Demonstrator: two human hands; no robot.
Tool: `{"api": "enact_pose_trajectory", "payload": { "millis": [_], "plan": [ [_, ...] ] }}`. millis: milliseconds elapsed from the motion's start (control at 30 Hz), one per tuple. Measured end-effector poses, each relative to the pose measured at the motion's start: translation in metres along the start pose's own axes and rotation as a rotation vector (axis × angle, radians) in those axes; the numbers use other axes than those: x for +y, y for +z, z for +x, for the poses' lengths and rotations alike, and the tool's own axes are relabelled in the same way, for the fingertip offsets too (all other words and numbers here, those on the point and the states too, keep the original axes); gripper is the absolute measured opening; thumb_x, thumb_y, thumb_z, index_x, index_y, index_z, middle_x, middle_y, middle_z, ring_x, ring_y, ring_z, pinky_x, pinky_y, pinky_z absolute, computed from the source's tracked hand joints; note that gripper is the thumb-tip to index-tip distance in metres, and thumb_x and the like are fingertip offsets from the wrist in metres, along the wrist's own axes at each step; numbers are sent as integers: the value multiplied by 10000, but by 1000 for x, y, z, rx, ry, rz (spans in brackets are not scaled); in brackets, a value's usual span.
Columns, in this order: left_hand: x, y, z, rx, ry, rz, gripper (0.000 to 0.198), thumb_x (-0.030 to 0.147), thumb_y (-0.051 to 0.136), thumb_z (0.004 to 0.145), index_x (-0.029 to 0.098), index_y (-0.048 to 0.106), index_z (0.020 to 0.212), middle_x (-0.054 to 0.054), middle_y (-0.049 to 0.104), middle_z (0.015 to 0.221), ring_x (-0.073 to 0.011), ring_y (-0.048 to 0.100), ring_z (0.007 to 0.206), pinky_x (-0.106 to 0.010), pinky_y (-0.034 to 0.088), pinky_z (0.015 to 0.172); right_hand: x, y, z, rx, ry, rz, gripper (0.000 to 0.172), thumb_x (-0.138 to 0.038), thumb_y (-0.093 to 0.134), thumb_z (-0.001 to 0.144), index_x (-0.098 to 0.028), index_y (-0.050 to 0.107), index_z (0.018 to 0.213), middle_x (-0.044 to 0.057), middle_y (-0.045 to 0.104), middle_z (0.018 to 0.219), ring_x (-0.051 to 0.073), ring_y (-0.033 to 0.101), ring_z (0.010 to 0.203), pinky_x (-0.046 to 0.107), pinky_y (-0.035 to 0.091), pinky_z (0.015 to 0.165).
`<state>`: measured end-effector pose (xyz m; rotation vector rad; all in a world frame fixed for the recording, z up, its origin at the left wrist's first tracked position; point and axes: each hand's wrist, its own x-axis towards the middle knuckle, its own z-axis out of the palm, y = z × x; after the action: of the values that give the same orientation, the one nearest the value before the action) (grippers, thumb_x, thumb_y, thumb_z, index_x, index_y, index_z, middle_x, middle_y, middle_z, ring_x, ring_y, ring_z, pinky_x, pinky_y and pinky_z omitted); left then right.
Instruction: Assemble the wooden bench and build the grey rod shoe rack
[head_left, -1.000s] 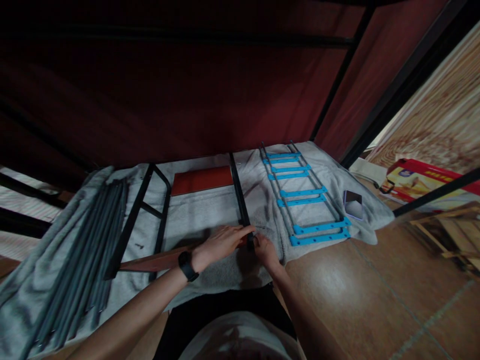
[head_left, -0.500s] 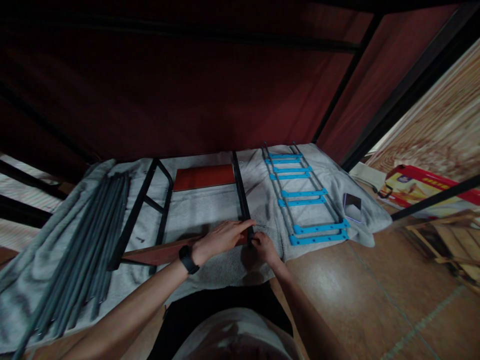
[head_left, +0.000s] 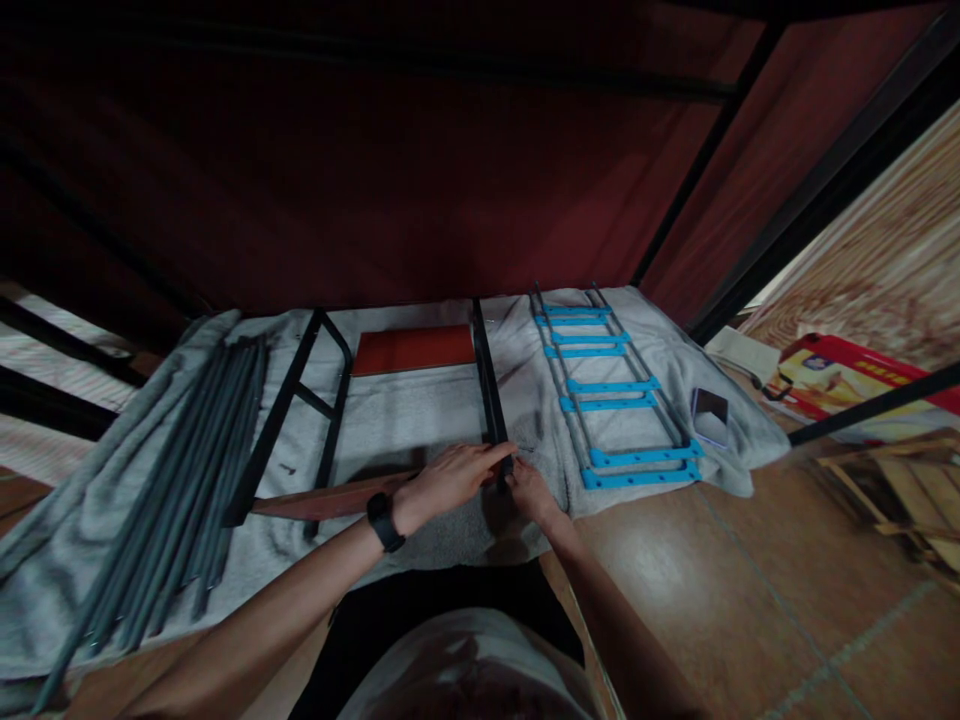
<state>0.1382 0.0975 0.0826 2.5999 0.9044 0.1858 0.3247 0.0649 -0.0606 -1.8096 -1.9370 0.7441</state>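
A black metal frame lies on its side on a grey blanket, with a left side frame [head_left: 279, 410] and a right side frame [head_left: 487, 370]. A reddish-brown board [head_left: 330, 498] spans them at the near end, and a second, orange-red board [head_left: 414, 350] sits at the far end. My left hand [head_left: 450, 482] lies over the near board's right end, fingers reaching across the right side frame and gripping the joint. Against the outer face of that joint, my right hand [head_left: 529, 490] is closed in a pinch; whatever is between its fingertips is hidden.
Grey metal tubes [head_left: 180, 480] lie bundled on the blanket [head_left: 409, 405] at left. Blue-and-grey ladder-like racks [head_left: 609, 402] and a phone [head_left: 709, 416] lie at right. Beyond are a red-yellow box [head_left: 847, 385] and a wooden stool [head_left: 907, 500] on the tiled floor.
The view has shifted slightly. The near board's left part looks a little more tilted. Both hands stay at the same joint, with the right hand's fingers drawn slightly closer to the frame.
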Motion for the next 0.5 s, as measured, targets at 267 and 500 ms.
{"api": "enact_pose_trajectory", "payload": {
  "millis": [267,500],
  "plan": [
    [13,-3,-3,-1,45,67,614,111,479,904,314,353,1470,-35,685,1131,-206,652,1002,-303,463,829,-1,-9,-7,2,28,90,335,-173,401,887,-117,657,1096,165,676,1129,249,644,1068,397,463,988],
    [16,-4,-25,126,-77,235,705,100,445,902,269,178,1533,-56,675,1008,-209,655,877,-344,457,806,-19,-58,2,119,133,766,554,-562,349,937,-207,568,1301,110,646,1286,244,614,1182,385,525,951]
  ]
}}
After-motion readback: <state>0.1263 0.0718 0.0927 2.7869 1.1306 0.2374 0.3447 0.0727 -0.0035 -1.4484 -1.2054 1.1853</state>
